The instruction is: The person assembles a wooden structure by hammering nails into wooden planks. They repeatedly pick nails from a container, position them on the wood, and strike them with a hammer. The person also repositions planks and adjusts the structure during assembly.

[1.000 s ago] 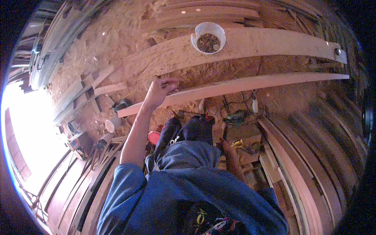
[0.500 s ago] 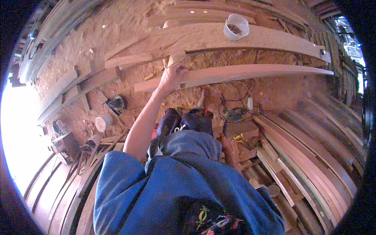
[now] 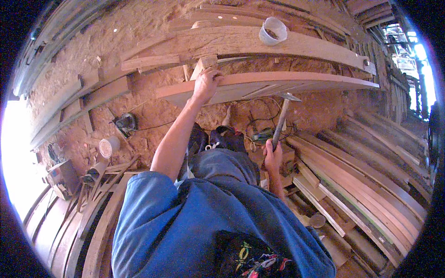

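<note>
My right hand (image 3: 272,156) is wrapped round the grip of a hammer (image 3: 281,119), whose metal head points up and away from me. The hammer head is close to the near face of a long wooden panel (image 3: 252,89), apparently standing on its edge. My left hand (image 3: 207,87) is closed over the panel's upper edge, left of its middle; the thumb side is partly hidden. Just beyond those fingers, a small wooden block (image 3: 204,66) sits between the panel and a wide plank (image 3: 232,44) lying behind it.
A translucent bucket (image 3: 272,32) with small dark bits stands on the wide plank. Stacked boards (image 3: 352,185) lie at the right, more timber (image 3: 109,222) at the lower left. A power tool (image 3: 125,124) and a white tub (image 3: 109,147) rest on the dirt floor to the left.
The hammer has come up in my right hand, from low beside my leg to near the panel. More of the panel's near face shows, and my left hand has shifted slightly right along it.
</note>
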Demonstrator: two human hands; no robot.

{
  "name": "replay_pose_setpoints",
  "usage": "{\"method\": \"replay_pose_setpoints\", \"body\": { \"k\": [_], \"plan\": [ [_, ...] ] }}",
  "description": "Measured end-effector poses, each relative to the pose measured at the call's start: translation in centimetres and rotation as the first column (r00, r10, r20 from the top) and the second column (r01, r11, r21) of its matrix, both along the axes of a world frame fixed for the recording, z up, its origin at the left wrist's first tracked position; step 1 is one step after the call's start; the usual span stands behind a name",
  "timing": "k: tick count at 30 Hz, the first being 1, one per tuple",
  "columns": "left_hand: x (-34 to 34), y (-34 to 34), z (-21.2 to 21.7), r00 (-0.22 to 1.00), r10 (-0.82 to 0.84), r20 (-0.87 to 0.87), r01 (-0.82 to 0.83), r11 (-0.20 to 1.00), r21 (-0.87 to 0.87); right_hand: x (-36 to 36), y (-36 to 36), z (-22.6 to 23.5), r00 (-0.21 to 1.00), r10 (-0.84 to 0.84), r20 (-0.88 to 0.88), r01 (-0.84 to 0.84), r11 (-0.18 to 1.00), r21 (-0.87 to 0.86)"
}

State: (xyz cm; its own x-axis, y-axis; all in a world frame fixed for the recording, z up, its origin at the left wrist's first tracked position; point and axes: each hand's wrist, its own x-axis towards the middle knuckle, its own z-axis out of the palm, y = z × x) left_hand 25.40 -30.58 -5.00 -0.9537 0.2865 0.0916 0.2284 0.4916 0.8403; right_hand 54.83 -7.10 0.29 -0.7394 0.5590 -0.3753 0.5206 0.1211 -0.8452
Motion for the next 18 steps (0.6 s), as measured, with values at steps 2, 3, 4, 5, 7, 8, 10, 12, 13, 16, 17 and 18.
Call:
{"method": "replay_pose_setpoints", "body": {
  "k": [2, 3, 4, 5, 7, 8, 10, 12, 13, 16, 17, 18],
  "plan": [
    [-0.3, 0.5, -0.5, 0.999, -0.008, -0.052, 0.007, 1.0, -0.008, -0.5, -0.9, 1.1, 1.0, -0.01, 0.02, 0.011, 0.998, -0.054],
    [-0.4, 0.7, -0.6, 0.999, -0.013, -0.047, 0.011, 0.999, -0.033, -0.7, -1.4, 1.5, 0.998, 0.021, -0.061, -0.026, 0.997, -0.078],
    [-0.4, 1.0, -0.7, 0.999, 0.001, -0.055, -0.002, 1.0, -0.027, -0.8, -1.9, 1.9, 0.994, 0.033, -0.102, -0.043, 0.994, -0.097],
    [-0.3, 1.2, -0.6, 0.999, 0.015, -0.034, -0.017, 0.999, -0.04, -0.9, -2.1, 2.2, 0.99, 0.05, -0.136, -0.066, 0.991, -0.118],
    [0.0, 1.5, -0.2, 0.999, 0.038, -0.009, -0.038, 0.997, -0.06, -1.1, -2.4, 2.8, 0.982, 0.153, -0.107, -0.16, 0.985, -0.057],
    [0.3, 1.5, 0.0, 0.999, 0.046, -0.006, -0.046, 0.997, -0.067, -1.2, -2.4, 3.1, 0.982, 0.185, -0.029, -0.186, 0.982, -0.028],
    [0.5, 1.6, 0.4, 0.998, 0.054, -0.01, -0.055, 0.995, -0.084, -1.5, -2.4, 3.4, 0.963, 0.269, -0.036, -0.268, 0.963, 0.027],
    [0.5, 1.6, 0.4, 0.997, 0.061, -0.039, -0.064, 0.993, -0.096, -1.7, -2.2, 3.4, 0.943, 0.333, 0.005, -0.333, 0.941, 0.053],
    [0.5, 1.7, 0.3, 0.997, 0.056, -0.044, -0.061, 0.992, -0.107, -1.8, -2.1, 3.4, 0.937, 0.349, 0.006, -0.349, 0.935, 0.068],
    [0.5, 1.8, -0.5, 0.989, 0.033, -0.147, -0.049, 0.993, -0.105, -2.0, -2.0, 2.8, 0.926, 0.378, 0.015, -0.378, 0.923, 0.067],
    [0.4, 1.7, -0.7, 0.976, 0.009, -0.216, -0.031, 0.994, -0.102, -2.0, -2.1, 2.6, 0.924, 0.383, 0.013, -0.383, 0.921, 0.072],
    [0.4, 1.5, -0.8, 0.959, -0.015, -0.284, -0.015, 0.995, -0.103, -2.0, -2.1, 2.4, 0.921, 0.39, 0.01, -0.39, 0.918, 0.075]
  ]
}}
